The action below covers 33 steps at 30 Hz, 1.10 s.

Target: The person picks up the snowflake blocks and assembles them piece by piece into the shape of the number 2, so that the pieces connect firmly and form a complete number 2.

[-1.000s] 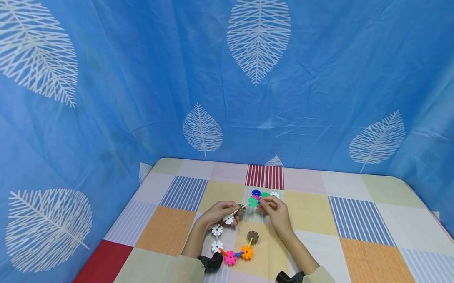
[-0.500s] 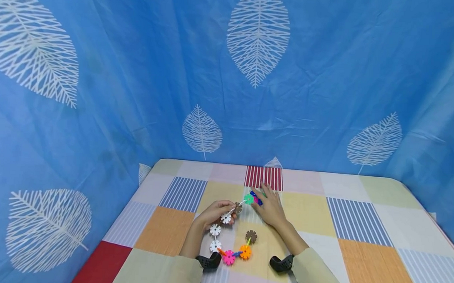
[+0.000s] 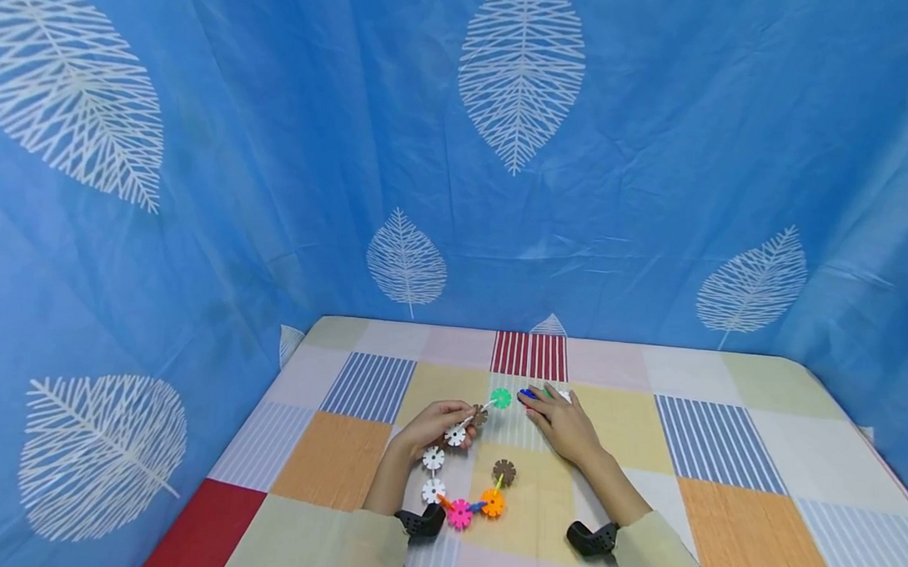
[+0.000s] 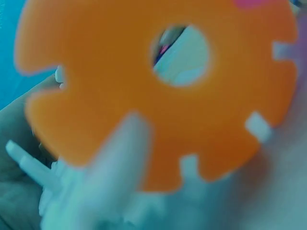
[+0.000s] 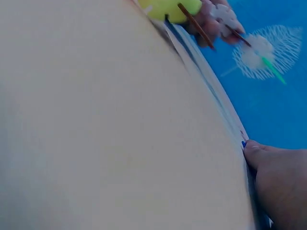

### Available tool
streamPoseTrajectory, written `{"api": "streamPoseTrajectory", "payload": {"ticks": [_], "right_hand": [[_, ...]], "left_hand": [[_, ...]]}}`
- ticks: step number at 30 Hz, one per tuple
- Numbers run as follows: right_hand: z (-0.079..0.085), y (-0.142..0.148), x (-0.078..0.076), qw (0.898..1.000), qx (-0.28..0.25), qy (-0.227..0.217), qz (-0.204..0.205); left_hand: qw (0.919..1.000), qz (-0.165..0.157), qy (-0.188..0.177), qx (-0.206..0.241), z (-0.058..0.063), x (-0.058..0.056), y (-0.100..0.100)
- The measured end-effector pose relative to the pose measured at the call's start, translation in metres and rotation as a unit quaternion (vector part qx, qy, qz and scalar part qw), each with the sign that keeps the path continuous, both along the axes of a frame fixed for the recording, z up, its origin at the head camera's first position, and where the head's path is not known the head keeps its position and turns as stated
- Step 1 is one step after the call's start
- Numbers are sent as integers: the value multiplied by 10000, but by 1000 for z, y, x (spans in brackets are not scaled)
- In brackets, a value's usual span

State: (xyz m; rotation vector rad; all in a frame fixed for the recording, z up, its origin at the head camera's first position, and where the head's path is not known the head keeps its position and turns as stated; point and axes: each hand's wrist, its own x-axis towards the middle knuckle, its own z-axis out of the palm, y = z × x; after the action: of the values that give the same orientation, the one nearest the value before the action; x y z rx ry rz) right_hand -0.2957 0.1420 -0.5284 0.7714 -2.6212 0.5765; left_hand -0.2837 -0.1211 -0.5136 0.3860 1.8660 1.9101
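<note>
My left hand (image 3: 428, 429) pinches a curved chain of notched plastic discs near its far end. A green disc (image 3: 501, 399) tips the chain, beyond a brown disc (image 3: 480, 415) at the fingertips. From the hand the chain bends down through white discs (image 3: 434, 458), a pink disc (image 3: 459, 515) and an orange disc (image 3: 493, 503) to another brown disc (image 3: 503, 472). My right hand (image 3: 567, 427) lies palm down with extended fingers over a small group of loose discs. A blue disc (image 3: 525, 395) shows at its fingertips; the rest are mostly covered.
A patchwork cloth (image 3: 749, 427) covers the table. Blue curtains (image 3: 637, 198) with white leaf prints stand behind and at the sides. In the left wrist view, an orange disc (image 4: 105, 96) fills much of the picture.
My right hand has left the green end of the chain, spread over the loose discs, and shifted right with the blue disc. My left hand keeps its grip on the chain.
</note>
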Motion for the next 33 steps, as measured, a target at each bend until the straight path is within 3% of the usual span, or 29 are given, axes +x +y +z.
{"api": "streamPoseTrajectory", "payload": {"ticks": [10,16,22,26,28,30,33], "right_hand": [[1,78,32,9934,-418,-157,-1055],[2,83,40,9888,-685,194,-1310],[16,42,31,9822,-1160,1134,-951],[24,12,25,9799,-1213,1243,-977],[25,1,24,9820,-1374,1002,-817],[24,-8,23,9827,-1721,565,-392],[21,-20,24,9713,-2301,-360,482]], "left_hand": [[9999,-108,-51,32,-1,-1,3],[9997,-199,-155,52,-1,0,5],[9985,-502,-168,114,1,2,6],[9978,-621,-143,166,2,2,8],[9976,-647,-192,158,1,2,9],[9977,-651,-174,77,1,1,9],[9976,-677,-64,-113,2,1,8]]}}
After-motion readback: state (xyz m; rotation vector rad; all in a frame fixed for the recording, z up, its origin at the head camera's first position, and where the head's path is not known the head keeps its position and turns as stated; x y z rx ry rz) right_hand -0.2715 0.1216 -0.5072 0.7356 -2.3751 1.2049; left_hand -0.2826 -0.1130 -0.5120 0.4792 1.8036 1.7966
